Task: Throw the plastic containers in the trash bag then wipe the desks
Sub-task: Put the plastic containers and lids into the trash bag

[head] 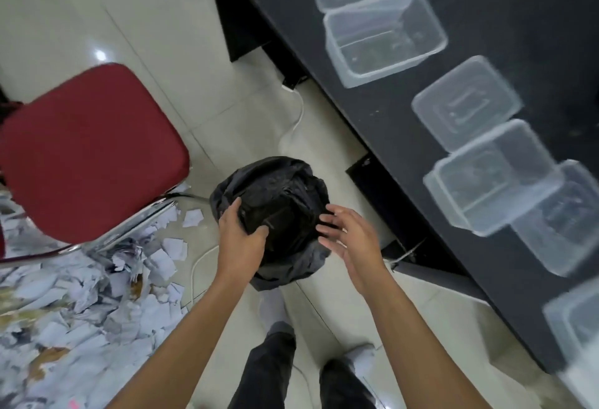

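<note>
Two hands work at the black trash bag [275, 181], which sits open-mouthed on the pale tiled floor [146, 19] near the middle of the view. The left hand [241, 235] grips the bag's rim at the bag's eight o'clock edge, thumb hooked over the plastic. The right hand [351, 240] is at the bag's four o'clock side, fingers spread and relaxed, holding nothing; whether its fingertips touch the plastic I cannot tell.

From one to four o'clock of the bag runs a black desk [502, 10], speckled with crumbs. Clear plastic containers [385, 39] stand along its near edge in a loose row, some touching their neighbours, all seemingly empty.

At nine o'clock stands a red-cushioned chair [94, 149] on chrome legs, with torn white paper [81, 295] heaped on the floor beneath and beyond it. A white cable [295, 123] trails across the tiles at twelve o'clock. At six o'clock the person's dark trousers [265, 373] show.
</note>
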